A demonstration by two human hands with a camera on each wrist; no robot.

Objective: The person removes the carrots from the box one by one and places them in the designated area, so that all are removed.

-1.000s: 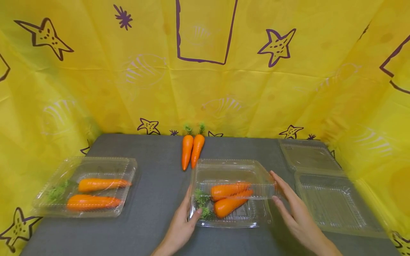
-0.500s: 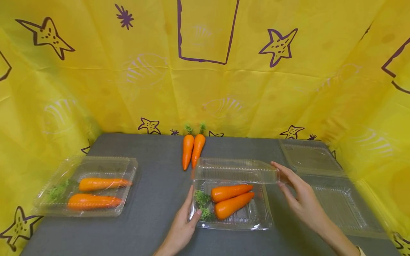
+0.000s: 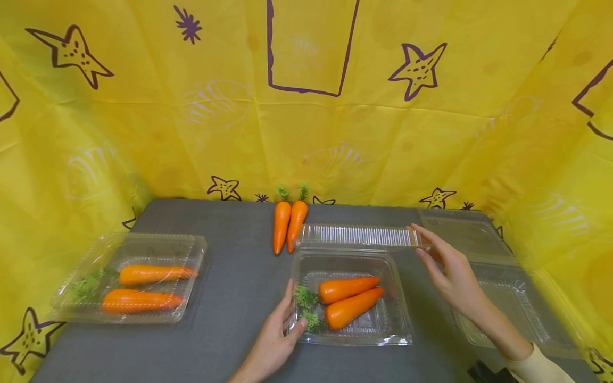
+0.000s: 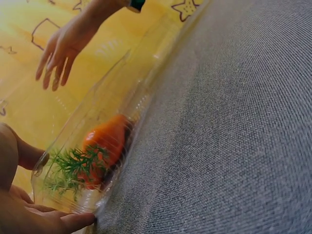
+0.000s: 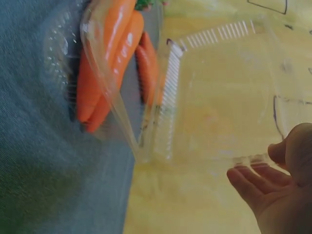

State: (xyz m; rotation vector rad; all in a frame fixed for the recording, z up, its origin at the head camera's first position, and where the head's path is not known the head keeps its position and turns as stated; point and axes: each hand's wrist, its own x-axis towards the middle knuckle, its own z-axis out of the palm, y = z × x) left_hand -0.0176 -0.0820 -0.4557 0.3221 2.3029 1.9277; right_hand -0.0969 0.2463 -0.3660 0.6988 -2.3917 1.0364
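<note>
In front of me a clear plastic clamshell container (image 3: pixel 397 319) lies with its lid (image 3: pixel 354 235) raised and tilted back at the hinge. Two orange carrots (image 3: pixel 354 308) with green tops (image 3: pixel 306 298) lie side by side in its base. My left hand (image 3: pixel 275 335) grips the base's left side, thumb over the rim and fingers along the outer wall. At the lid's right edge, my right hand (image 3: pixel 447 271) pinches the plastic between thumb and fingers, as the right wrist view shows. The lid's far side is hard to make out through the clear plastic.
A closed clamshell (image 3: pixel 191 250) holding two carrots (image 3: pixel 143 300) stands at the left. Two loose carrots (image 3: pixel 281 226) lie behind the middle container. An opened clamshell (image 3: pixel 503 308) lies at the right, partly behind my right forearm. A yellow patterned cloth (image 3: pixel 306 127) surrounds the grey table (image 3: pixel 230 298).
My right hand has lifted the lid up and back, from low over the carrots to nearly upright behind them. The left hand keeps its grip on the base.
</note>
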